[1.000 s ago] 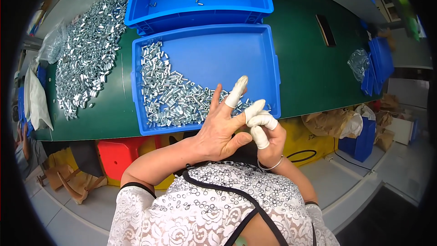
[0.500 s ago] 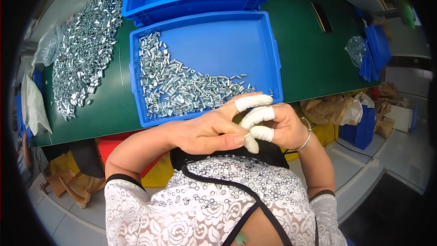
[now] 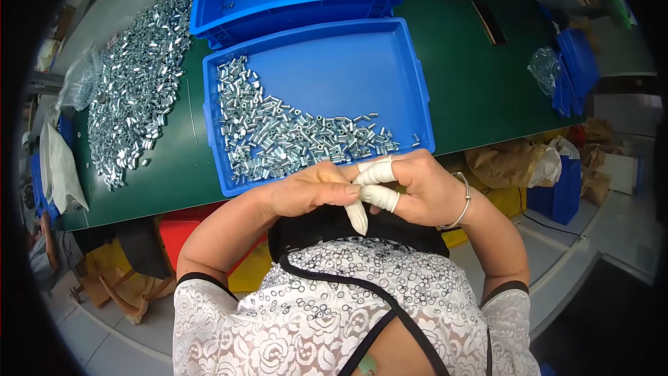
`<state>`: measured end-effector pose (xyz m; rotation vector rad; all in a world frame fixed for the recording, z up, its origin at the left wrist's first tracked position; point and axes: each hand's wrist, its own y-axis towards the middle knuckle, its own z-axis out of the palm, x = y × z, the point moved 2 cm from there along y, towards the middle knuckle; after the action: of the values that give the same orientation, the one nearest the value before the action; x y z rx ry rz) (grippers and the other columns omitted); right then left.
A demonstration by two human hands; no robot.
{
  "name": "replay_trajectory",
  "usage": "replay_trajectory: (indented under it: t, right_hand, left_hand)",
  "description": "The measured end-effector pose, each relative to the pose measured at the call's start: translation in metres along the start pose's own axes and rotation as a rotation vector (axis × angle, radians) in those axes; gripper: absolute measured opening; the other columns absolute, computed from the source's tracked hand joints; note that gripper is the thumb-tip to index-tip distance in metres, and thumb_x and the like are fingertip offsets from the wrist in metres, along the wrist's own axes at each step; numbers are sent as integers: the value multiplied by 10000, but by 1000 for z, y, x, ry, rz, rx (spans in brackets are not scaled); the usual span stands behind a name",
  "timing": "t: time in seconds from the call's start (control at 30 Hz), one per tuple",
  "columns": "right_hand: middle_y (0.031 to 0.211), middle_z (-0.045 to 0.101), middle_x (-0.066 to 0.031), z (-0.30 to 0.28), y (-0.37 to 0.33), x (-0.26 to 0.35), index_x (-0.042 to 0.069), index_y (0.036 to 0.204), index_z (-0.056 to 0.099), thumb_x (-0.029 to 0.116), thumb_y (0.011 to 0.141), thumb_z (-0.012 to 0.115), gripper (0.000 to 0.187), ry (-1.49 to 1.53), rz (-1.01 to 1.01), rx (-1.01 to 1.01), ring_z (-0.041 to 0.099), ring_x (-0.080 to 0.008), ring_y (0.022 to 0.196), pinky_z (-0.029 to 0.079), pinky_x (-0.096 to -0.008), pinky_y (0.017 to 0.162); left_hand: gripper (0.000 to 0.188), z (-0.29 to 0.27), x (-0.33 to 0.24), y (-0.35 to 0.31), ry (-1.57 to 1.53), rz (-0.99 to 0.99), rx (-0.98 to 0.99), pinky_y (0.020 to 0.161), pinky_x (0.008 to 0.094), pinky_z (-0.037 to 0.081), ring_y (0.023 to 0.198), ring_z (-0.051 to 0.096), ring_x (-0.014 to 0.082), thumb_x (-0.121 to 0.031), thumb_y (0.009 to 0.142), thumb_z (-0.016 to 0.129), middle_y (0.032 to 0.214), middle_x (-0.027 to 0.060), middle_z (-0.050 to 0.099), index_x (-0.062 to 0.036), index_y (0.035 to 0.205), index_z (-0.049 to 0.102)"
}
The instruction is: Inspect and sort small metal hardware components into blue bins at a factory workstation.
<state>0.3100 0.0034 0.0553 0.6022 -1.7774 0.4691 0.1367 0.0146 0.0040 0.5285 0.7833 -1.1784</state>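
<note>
Near the blue tray [image 3: 334, 63], the left hand [image 3: 306, 191], previously spread, is now curled, touching the right hand [image 3: 421, 188]. Whether either hand grasps anything cannot be determined.

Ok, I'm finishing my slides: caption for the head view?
Left hand meets right hand, finger cots showing, by a blue tray of metal parts.

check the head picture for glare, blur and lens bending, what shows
Head view, rim: black vignetting, with the green table curving along its far right edge; head view, left: bright glints across the heaped metal pieces; head view, centre: the left hand and right hand look fairly sharp, without obvious motion blur.
</note>
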Motion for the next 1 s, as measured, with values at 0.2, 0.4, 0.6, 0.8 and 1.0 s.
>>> replay_trajectory:
  t: [0.2, 0.4, 0.6, 0.8, 1.0]
  right_hand:
    - [734, 637, -91, 9, 0, -16, -1, 941, 602, 28, 858, 517, 123, -72, 65, 75, 627, -149, 613, 484, -258, 550]
    - [701, 612, -75, 21, -1, -26, 6, 1042, 551, 39, 887, 463, 181, 27, 43, 26, 597, -142, 536, 472, -252, 511]
    - [705, 587, -66, 57, 2, -49, 33, 1154, 492, 131, 922, 438, 258, 665, 338, -336, 580, -128, 511, 459, -221, 442]
    - [699, 575, -74, 75, 7, -41, 36, 1266, 417, 261, 971, 388, 372, 1071, 424, -402, 559, -124, 481, 446, -203, 417]
    - [613, 561, -58, 84, 15, -69, 17, 1306, 364, 229, 951, 435, 420, 854, 513, -327, 552, -125, 456, 465, -237, 439]
  left_hand:
    - [435, -1, 5, -7, -49, -245, -93, 977, 315, 302, 1067, 468, 178, -331, 945, 434, 1105, 110, 565, 28, 875, 670]
    - [519, 1, 23, 3, -138, -75, -130, 837, 336, 410, 867, 548, 187, -447, 936, 394, 902, 83, 586, 13, 1037, 612]
    - [571, -4, 37, 5, 12, 119, -342, 611, 280, 453, 594, 527, 153, -476, 961, 273, 742, 65, 557, 8, 1086, 550]
    - [595, -9, 28, -4, -11, -68, -524, 502, 281, 469, 512, 543, 165, -460, 968, 210, 827, 107, 575, -5, 1341, 302]
    - [636, -22, 29, -1, -76, -176, -439, 485, 284, 476, 493, 548, 166, -462, 965, 192, 844, 122, 591, -19, 1418, 138]
